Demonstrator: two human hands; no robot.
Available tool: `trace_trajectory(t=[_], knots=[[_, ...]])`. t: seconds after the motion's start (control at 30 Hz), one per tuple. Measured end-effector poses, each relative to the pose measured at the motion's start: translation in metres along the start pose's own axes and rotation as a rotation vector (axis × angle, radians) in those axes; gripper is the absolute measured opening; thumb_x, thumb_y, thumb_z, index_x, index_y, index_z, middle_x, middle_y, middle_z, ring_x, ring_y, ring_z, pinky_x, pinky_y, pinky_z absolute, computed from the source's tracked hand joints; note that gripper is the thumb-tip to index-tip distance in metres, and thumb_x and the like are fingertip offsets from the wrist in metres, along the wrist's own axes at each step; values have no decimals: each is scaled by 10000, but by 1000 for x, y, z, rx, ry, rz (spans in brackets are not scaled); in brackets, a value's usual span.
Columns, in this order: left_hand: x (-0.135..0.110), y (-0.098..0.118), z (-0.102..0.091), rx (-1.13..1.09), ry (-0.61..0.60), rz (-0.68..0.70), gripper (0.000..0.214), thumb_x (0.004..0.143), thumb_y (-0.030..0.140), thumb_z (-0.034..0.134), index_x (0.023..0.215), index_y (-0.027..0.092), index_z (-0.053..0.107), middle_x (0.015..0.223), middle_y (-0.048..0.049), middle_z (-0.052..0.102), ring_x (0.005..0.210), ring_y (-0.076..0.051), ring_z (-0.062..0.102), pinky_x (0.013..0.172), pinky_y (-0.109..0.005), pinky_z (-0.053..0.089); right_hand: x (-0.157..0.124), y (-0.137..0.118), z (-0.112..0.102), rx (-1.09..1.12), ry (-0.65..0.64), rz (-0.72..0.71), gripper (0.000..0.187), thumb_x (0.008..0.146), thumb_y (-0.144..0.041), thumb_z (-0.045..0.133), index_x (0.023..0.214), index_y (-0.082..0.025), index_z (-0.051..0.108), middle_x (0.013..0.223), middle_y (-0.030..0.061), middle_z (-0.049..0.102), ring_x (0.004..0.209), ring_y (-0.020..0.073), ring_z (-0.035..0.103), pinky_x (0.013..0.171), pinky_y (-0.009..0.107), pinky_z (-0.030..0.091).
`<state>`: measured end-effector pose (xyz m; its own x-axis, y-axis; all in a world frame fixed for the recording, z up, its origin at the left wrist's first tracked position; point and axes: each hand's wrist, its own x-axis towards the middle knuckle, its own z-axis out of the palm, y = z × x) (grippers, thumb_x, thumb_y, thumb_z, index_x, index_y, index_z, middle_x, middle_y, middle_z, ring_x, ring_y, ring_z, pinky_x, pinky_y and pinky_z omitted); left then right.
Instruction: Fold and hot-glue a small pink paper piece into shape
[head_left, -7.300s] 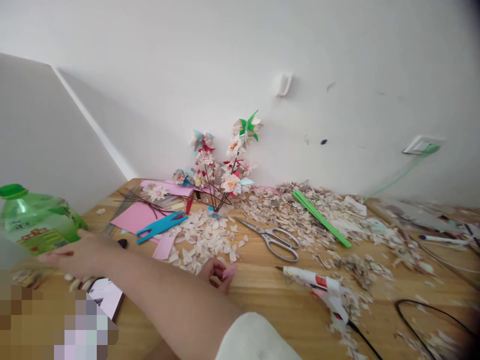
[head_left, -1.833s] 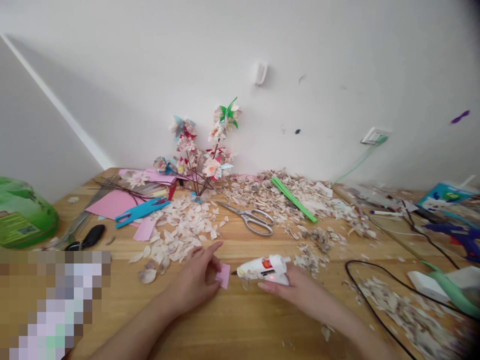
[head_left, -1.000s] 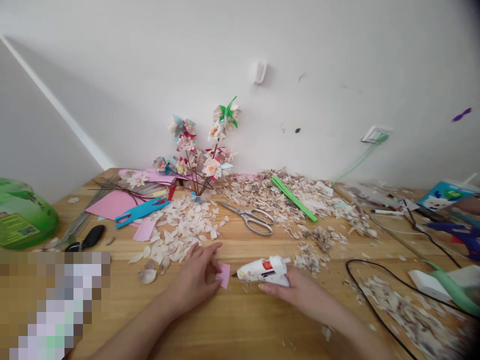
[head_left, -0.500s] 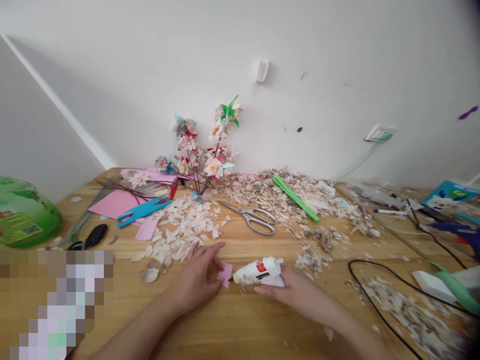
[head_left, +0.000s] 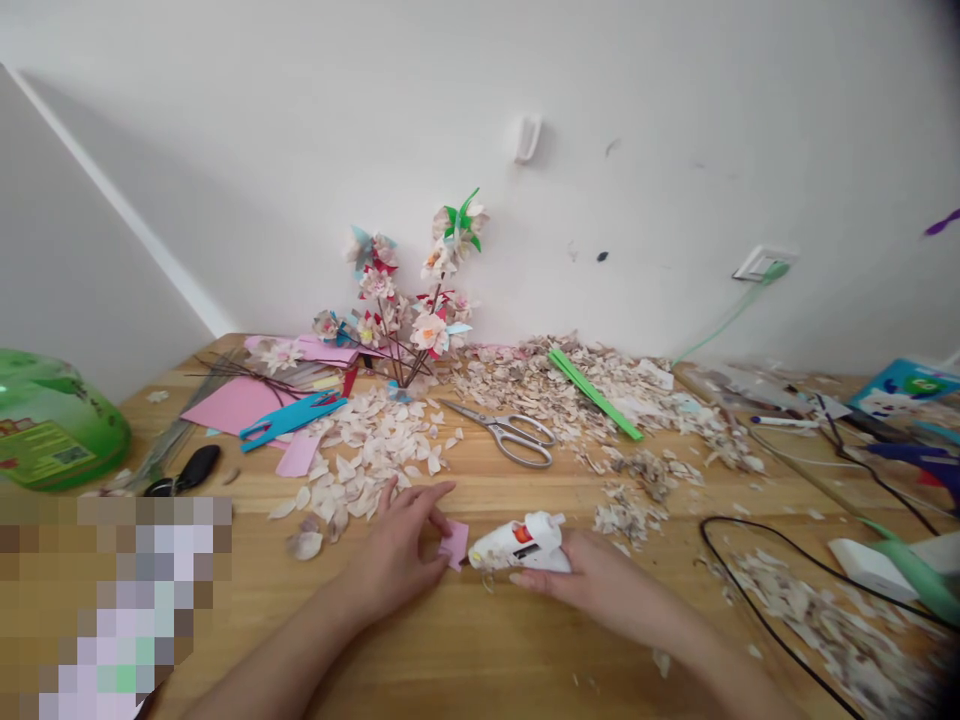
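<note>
My left hand [head_left: 397, 550] pinches a small pink paper piece [head_left: 455, 543] against the wooden table [head_left: 480, 650], index finger stretched forward. My right hand [head_left: 592, 585] grips a white hot glue gun [head_left: 519, 543], lying sideways with its nozzle touching the right edge of the pink piece. A black cord [head_left: 757, 600] trails off to the right behind the gun.
Pale petal cut-outs [head_left: 375, 465] and paper scraps [head_left: 600, 400] litter the table. Silver scissors [head_left: 506, 437], a green strip [head_left: 592, 393], paper flowers on stems [head_left: 420, 300], pink sheets [head_left: 232, 405], a blue cut-out [head_left: 289, 420] and a green bottle [head_left: 52, 420] lie around.
The glue gun's nozzle has moved left until it meets the pink piece. Much earlier my right arm reached across to the far left, and the gun lay on the table unheld.
</note>
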<state>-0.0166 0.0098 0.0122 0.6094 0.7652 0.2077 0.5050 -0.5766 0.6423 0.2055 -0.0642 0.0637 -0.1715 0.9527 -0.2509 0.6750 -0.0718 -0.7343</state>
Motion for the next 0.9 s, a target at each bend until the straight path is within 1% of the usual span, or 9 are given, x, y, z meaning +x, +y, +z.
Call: trace_trajectory(t=[0.17,0.33,0.5,0.63,0.7,0.9], knots=[[0,0,0,-11,-21,-9,612,657,148,550,1227,269,368,878,24,673,1090,-202,485,1061,-534,12,3,0,1,-25,-16,-16,322,736,-444,581,969,-235,657,948,12,704,850,253,627,743,298,450],[1,-1,2,-28,-32,-22,582,664,170,554,1213,259,381,883,11,672,1099,-220,474,1058,-545,-6,5,-1,-1,-101,29,34,319,727,-463,581,902,-214,675,878,29,716,787,249,637,707,289,452],[1,-1,2,-33,-26,-27,559,672,171,538,1200,268,381,878,11,668,1090,-215,486,1065,-532,-13,10,1,-4,-103,42,34,343,718,-483,585,945,-241,673,927,17,714,831,259,639,710,290,452],[1,-1,3,-38,-28,-28,574,662,161,535,1202,272,375,873,20,666,1095,-213,482,1066,-531,-27,14,3,-5,-130,70,69,385,702,-512,587,943,-227,683,922,34,717,819,272,638,716,298,453],[0,-1,3,-38,-25,-28,585,653,151,538,1201,269,371,869,24,662,1085,-208,485,1067,-527,-36,16,3,-7,-142,92,72,395,708,-519,577,947,-225,685,927,38,716,827,275,634,732,303,450],[0,-1,3,-34,-24,-30,581,659,148,538,1202,263,366,865,26,658,1078,-204,494,1068,-535,-31,17,2,-10,-154,99,69,389,706,-528,577,924,-228,695,916,41,719,832,277,630,740,308,445]])
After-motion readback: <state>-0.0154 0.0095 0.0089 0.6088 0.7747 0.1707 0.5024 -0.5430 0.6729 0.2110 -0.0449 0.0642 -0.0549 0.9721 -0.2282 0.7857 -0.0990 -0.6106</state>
